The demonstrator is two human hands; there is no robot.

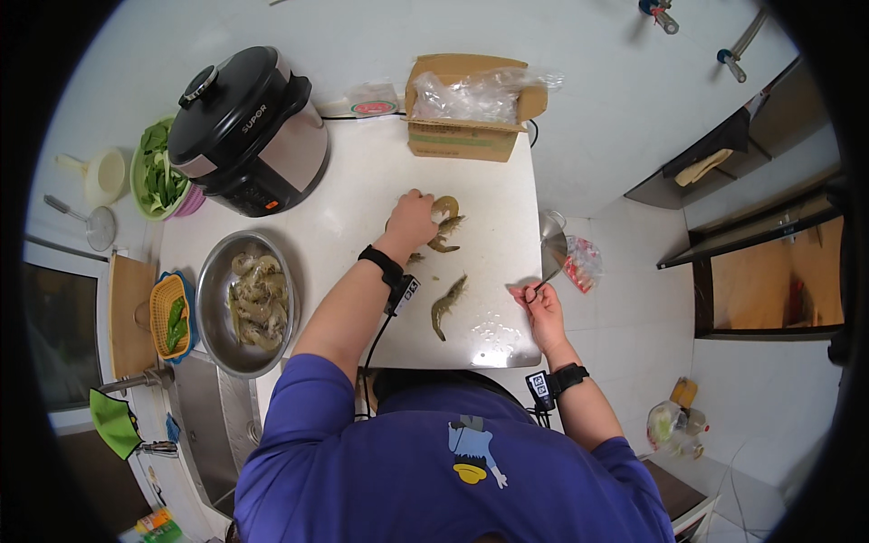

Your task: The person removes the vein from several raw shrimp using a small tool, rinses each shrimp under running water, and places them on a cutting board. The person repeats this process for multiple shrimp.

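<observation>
My left hand (411, 218) reaches over a small cluster of raw shrimp (449, 225) on the white countertop (353, 183). Its fingers point down among them, and whether they grip one is hidden. Nearer to me, a single shrimp (448, 307) lies alone on the counter. At the counter's right edge, my right hand (543, 315) pinches a thin dark object (543, 283), too slim to name surely. To the left, an oval-looking stainless steel basin (204, 298) holds a heap of raw shrimp (259, 298).
A Supor electric pressure cooker (251, 136) stands back left, beside a green basket (138, 180) of leafy greens. At the back is an open cardboard box (461, 141) with plastic wrap. A yellow basket (161, 305) holds green peppers. A metal pot (552, 241) sits below the right edge.
</observation>
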